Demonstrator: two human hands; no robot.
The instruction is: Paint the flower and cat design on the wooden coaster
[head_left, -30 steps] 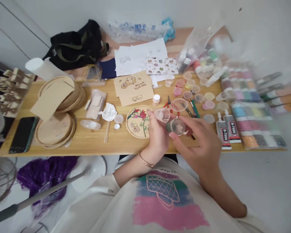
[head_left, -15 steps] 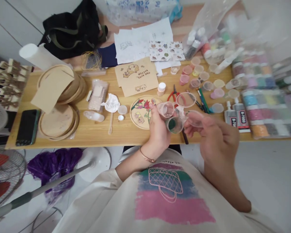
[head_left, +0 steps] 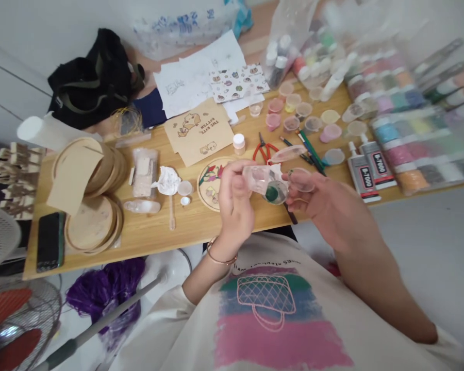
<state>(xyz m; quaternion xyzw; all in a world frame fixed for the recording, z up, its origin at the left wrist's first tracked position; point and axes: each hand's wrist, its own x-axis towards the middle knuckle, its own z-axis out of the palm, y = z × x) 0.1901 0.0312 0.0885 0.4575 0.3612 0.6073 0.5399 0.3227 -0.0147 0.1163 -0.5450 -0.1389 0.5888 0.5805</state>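
My left hand (head_left: 235,203) is wrapped round small clear plastic cups over the table's front edge. One clear cup (head_left: 256,178) is near its fingertips; beside it, a clear cup with dark green contents (head_left: 275,192) is tilted toward me. A round clear lid (head_left: 290,153) stands out behind them. The fingers of my right hand (head_left: 325,203) are closed on another clear round piece, seemingly a lid (head_left: 304,180), close to the green cup; whether they are joined I cannot tell. Partly behind my left hand lies a round wooden disc with painted flowers (head_left: 209,188).
Red-handled pliers (head_left: 263,150), pencils (head_left: 311,149) and several small cups (head_left: 292,123) lie behind my hands. Glue tubes (head_left: 365,178) and bagged jars of coloured material (head_left: 421,149) are at right. Wooden rounds (head_left: 90,226) and a phone (head_left: 50,241) are at left.
The view has turned, so the table now slants up to the right. The cups have tipped in my left hand, and my right hand's piece has come closer to the green cup.
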